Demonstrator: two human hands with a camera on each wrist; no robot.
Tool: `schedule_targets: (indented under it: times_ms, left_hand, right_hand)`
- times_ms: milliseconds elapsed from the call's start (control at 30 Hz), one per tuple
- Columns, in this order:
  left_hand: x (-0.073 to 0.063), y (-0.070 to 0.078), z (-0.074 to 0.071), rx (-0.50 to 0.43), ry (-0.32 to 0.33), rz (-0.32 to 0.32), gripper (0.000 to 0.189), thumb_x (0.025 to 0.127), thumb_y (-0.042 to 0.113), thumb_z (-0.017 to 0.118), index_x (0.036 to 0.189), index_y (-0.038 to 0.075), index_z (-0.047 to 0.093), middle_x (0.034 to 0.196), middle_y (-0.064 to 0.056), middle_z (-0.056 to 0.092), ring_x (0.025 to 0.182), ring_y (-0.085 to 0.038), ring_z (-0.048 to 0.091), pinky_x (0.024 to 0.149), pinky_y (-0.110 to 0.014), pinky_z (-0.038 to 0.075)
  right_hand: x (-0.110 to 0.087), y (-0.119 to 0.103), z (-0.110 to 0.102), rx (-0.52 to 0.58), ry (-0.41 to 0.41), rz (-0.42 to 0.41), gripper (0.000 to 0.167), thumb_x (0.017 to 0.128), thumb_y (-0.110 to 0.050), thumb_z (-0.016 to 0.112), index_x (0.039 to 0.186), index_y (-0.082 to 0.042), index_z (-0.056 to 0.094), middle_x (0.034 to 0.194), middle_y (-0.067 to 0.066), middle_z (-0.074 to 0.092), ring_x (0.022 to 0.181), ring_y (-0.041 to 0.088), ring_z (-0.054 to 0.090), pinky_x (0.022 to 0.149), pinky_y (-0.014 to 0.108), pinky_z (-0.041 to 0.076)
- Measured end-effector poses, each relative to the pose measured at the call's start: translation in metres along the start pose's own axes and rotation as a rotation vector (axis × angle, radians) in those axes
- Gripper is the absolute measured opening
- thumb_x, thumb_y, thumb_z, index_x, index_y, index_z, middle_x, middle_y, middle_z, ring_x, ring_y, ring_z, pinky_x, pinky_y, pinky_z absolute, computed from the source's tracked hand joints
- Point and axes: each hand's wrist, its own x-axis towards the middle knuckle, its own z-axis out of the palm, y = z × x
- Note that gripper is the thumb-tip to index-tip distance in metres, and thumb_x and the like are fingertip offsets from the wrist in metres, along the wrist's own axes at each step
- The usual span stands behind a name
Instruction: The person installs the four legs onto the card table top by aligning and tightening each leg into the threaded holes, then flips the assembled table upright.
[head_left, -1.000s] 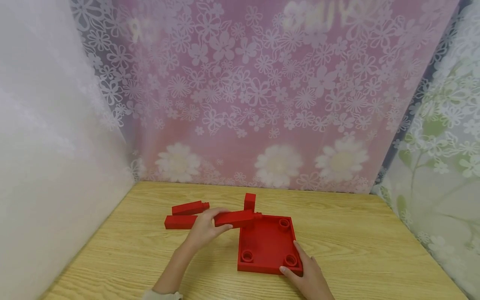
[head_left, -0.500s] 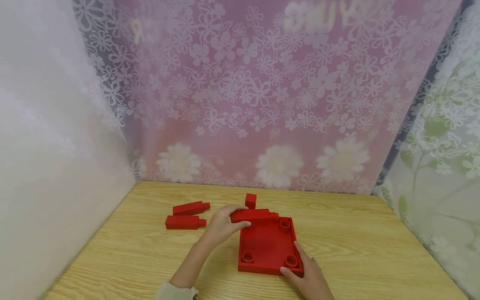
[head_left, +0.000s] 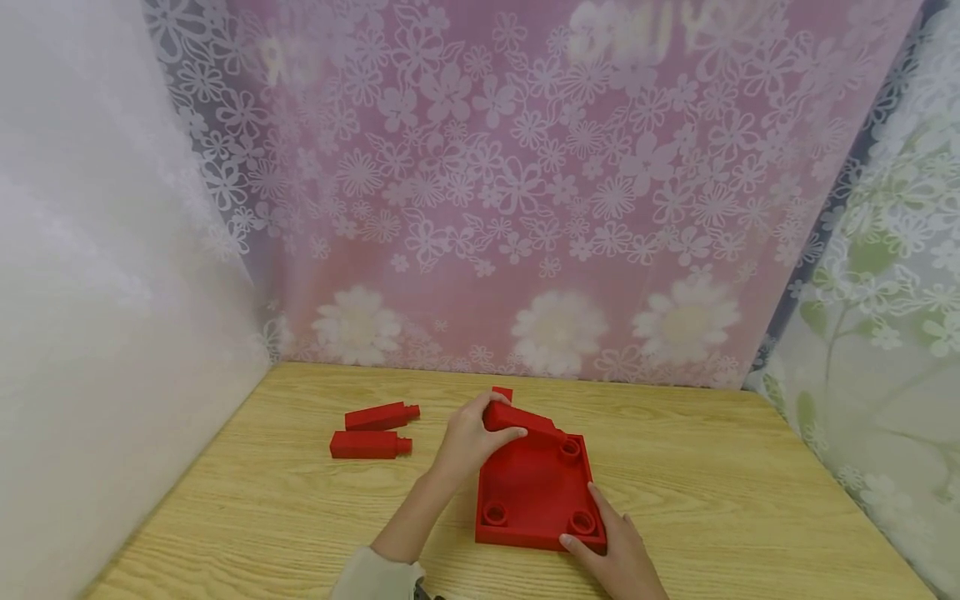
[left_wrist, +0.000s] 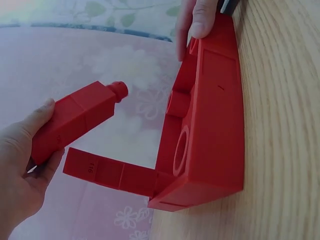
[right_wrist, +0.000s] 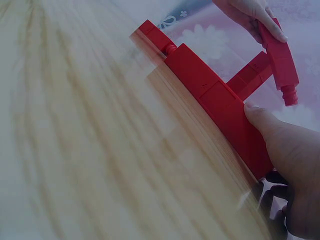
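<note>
My left hand grips a red square leg with a threaded end. The leg tilts, its thread pointing down toward the far right ring socket of a red square tray-like top. In the left wrist view a gap separates this held leg from the top. Another leg stands upright in the far left corner, mostly hidden behind my left hand in the head view. My right hand holds the top's near right corner, thumb on the front wall and fingers along the right side.
Two more red legs, one nearer and one farther, lie on the wooden table to the left, threads pointing right. The near corners of the top have ring sockets. A flowered curtain hangs behind the table.
My left hand has carried its leg rightward over the top, and the threaded end has tipped downward toward the far right socket. The right hand and the top have stayed in place.
</note>
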Motion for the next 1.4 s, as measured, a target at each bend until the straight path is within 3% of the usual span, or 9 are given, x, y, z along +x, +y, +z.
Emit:
schedule_targets:
  times_ms: [133, 433, 633, 800, 900, 1133, 1400]
  left_hand:
    - [0.007, 0.005, 0.003, 0.010, -0.013, -0.008, 0.042, 0.075, 0.029, 0.076, 0.107, 0.012, 0.056, 0.092, 0.002, 0.058, 0.080, -0.013, 0.056, 0.064, -0.024, 0.049]
    - [0.022, 0.014, 0.013, 0.112, -0.069, 0.074, 0.041, 0.080, 0.030, 0.071, 0.114, 0.012, 0.056, 0.096, 0.001, 0.057, 0.086, -0.015, 0.052, 0.069, -0.027, 0.047]
    - [0.029, 0.016, 0.019, 0.091, -0.055, 0.068, 0.037, 0.080, 0.023, 0.073, 0.112, 0.013, 0.058, 0.109, -0.003, 0.055, 0.087, -0.016, 0.054, 0.064, -0.020, 0.048]
    - [0.037, 0.018, 0.023, 0.059, -0.048, 0.026, 0.043, 0.079, 0.020, 0.074, 0.116, 0.011, 0.054, 0.102, -0.001, 0.055, 0.087, -0.016, 0.054, 0.064, -0.021, 0.048]
    - [0.042, 0.021, 0.027, 0.057, -0.052, 0.038, 0.048, 0.078, 0.019, 0.075, 0.119, 0.009, 0.052, 0.102, -0.002, 0.055, 0.088, -0.017, 0.054, 0.065, -0.023, 0.048]
    - [0.051, 0.030, 0.034, 0.153, -0.080, 0.077, 0.047, 0.079, 0.018, 0.074, 0.121, 0.013, 0.055, 0.118, -0.009, 0.051, 0.094, -0.021, 0.054, 0.066, -0.024, 0.049]
    - [0.059, 0.037, 0.051, 0.170, -0.126, 0.075, 0.046, 0.080, 0.016, 0.073, 0.122, 0.016, 0.055, 0.115, -0.008, 0.051, 0.089, -0.020, 0.056, 0.066, -0.022, 0.049]
  right_hand:
    - [0.000, 0.000, 0.000, 0.002, 0.002, -0.004, 0.098, 0.073, -0.065, 0.061, 0.143, -0.005, 0.029, 0.135, 0.023, 0.041, 0.116, 0.058, 0.030, 0.086, 0.065, 0.033]
    - [-0.001, 0.000, 0.000, 0.009, 0.006, -0.009, 0.097, 0.073, -0.064, 0.062, 0.143, -0.004, 0.030, 0.134, 0.023, 0.041, 0.116, 0.057, 0.031, 0.087, 0.065, 0.031]
    - [0.000, 0.001, 0.001, 0.008, 0.010, -0.016, 0.097, 0.073, -0.064, 0.062, 0.142, -0.004, 0.030, 0.134, 0.023, 0.042, 0.116, 0.055, 0.033, 0.088, 0.065, 0.030]
    - [0.000, -0.001, 0.000, 0.005, 0.020, -0.035, 0.096, 0.073, -0.064, 0.062, 0.142, -0.003, 0.031, 0.132, 0.023, 0.044, 0.116, 0.050, 0.037, 0.093, 0.065, 0.025]
    - [0.001, -0.001, 0.000, -0.001, 0.019, -0.036, 0.097, 0.073, -0.064, 0.061, 0.142, -0.004, 0.031, 0.133, 0.023, 0.043, 0.117, 0.050, 0.037, 0.093, 0.065, 0.025]
    - [0.002, -0.001, -0.001, 0.001, 0.015, -0.036, 0.097, 0.073, -0.064, 0.062, 0.142, -0.003, 0.031, 0.133, 0.023, 0.043, 0.117, 0.048, 0.038, 0.093, 0.064, 0.024]
    - [0.001, -0.001, 0.000, 0.009, 0.019, -0.050, 0.096, 0.074, -0.064, 0.061, 0.142, -0.003, 0.031, 0.132, 0.022, 0.044, 0.117, 0.047, 0.040, 0.095, 0.064, 0.023]
